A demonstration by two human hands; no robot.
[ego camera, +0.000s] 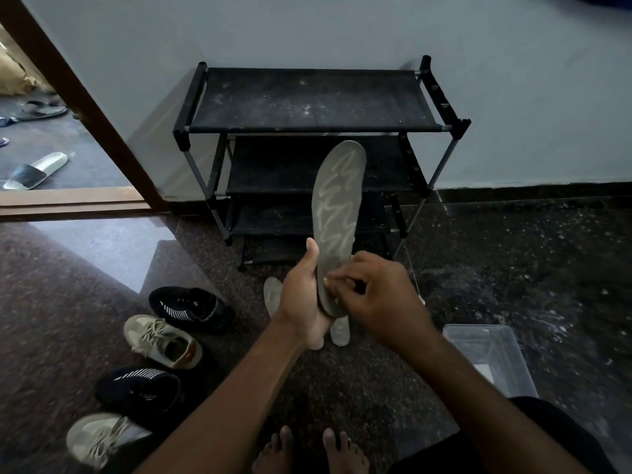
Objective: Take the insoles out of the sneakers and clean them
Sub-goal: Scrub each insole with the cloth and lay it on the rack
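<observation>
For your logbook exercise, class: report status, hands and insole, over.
Left hand grips insole, toe up. Right hand pinches its heel. Nothing blocking.

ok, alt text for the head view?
A person's left hand holds a dark insole upright while the right hand touches its lower end with curled fingers. Four sneakers lie on the floor at left; a black shoe rack stands behind.
</observation>
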